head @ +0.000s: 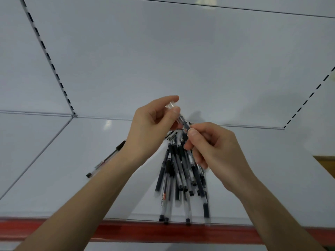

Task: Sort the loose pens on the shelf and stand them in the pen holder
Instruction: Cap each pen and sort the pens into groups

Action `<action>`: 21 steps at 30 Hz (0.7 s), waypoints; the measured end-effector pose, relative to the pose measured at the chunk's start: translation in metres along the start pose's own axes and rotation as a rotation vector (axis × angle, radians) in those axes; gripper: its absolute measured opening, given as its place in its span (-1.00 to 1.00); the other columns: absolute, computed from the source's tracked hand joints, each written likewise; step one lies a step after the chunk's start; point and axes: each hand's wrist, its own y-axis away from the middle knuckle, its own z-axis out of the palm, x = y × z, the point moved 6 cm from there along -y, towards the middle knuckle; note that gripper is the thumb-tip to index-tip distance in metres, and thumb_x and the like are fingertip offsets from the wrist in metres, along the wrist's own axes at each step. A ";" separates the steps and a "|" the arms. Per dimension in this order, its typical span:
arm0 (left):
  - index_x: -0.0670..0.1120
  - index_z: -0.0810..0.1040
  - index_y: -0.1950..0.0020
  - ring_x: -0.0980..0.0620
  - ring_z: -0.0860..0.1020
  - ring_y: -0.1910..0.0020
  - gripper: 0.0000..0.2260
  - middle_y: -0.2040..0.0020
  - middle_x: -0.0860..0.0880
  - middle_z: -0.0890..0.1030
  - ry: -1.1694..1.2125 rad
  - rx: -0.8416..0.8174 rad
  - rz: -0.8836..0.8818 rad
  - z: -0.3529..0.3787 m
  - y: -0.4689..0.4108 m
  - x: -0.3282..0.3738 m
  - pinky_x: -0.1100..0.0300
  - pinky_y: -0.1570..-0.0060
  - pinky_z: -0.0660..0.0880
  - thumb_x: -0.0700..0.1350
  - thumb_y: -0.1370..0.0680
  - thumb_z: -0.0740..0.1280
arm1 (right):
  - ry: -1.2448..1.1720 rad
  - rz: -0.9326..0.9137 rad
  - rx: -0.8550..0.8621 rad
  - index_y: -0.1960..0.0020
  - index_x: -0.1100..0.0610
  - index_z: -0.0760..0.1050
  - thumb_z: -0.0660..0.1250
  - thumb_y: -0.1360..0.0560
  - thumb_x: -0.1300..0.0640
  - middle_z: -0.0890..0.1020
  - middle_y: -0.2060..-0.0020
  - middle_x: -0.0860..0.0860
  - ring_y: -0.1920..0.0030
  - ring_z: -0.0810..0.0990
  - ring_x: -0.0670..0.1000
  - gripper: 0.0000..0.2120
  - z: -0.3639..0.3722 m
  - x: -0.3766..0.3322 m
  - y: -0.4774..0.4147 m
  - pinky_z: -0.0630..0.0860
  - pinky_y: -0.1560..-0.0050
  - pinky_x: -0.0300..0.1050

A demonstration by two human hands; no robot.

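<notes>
- Above the pen pile (178, 171), our left grip (152, 124) and right grip (213, 147) pinch one pen (184, 124) by its ends.
- We should keep it straight and its cap snug; the holder is unseen.

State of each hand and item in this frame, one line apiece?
pen pile: lying fanned on the shelf.
lone pen: lying flat, left of the pen pile.
held pen: raised above the pen pile, tilted.
left hand: pinches the held pen's clear end.
right hand: pinches the held pen lower down.
pen holder: not in view.
</notes>
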 end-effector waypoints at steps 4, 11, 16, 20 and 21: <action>-0.14 0.52 -0.11 0.05 0.66 0.27 -0.82 0.28 -0.07 0.65 0.083 0.048 -0.193 -0.022 -0.012 -0.025 0.23 0.19 0.61 -0.27 -0.54 0.23 | 0.187 0.031 -0.182 0.06 -0.04 0.53 0.22 -0.54 0.12 0.66 0.26 -0.06 0.35 0.62 -0.17 -0.87 0.012 0.013 -0.007 0.56 0.31 -0.23; -0.14 0.54 -0.10 -0.10 0.54 0.23 -0.81 0.21 -0.11 0.63 -0.779 0.014 -0.278 -0.093 -0.027 -0.079 0.16 0.15 0.46 -0.13 -0.51 0.28 | 0.582 0.007 -0.190 0.19 -0.03 0.53 0.31 -0.49 0.08 0.60 0.29 -0.17 0.24 0.56 -0.23 -0.91 0.006 0.047 -0.019 0.41 0.21 -0.52; -0.13 0.52 -0.11 -0.02 0.43 0.21 -0.78 0.30 0.01 0.49 -0.950 0.033 -0.321 -0.109 -0.026 -0.103 0.21 0.26 0.29 -0.07 -0.51 0.28 | 0.822 -0.020 -0.304 0.09 0.06 0.51 0.33 -0.45 -0.08 0.57 0.21 -0.09 0.18 0.53 -0.11 -0.79 0.024 0.051 -0.016 0.44 0.17 -0.27; -0.14 0.50 -0.19 -0.14 0.49 -0.02 -0.70 -0.02 -0.17 0.55 -1.086 -0.023 -0.280 -0.101 -0.030 -0.108 0.13 0.01 0.36 -0.03 -0.51 0.29 | 1.048 0.043 -0.343 0.02 0.23 0.51 0.29 -0.47 -0.03 0.62 0.11 0.08 0.08 0.58 0.08 -0.70 0.026 0.046 -0.019 0.50 0.10 -0.07; -0.14 0.49 -0.21 -0.16 0.49 -0.07 -0.69 -0.08 -0.18 0.53 -1.107 -0.023 -0.249 -0.097 -0.031 -0.109 0.12 -0.03 0.37 -0.04 -0.51 0.29 | 1.085 0.046 -0.352 0.07 0.26 0.50 0.27 -0.47 0.02 0.62 0.16 0.11 0.11 0.58 0.11 -0.73 0.027 0.045 -0.019 0.48 0.18 -0.07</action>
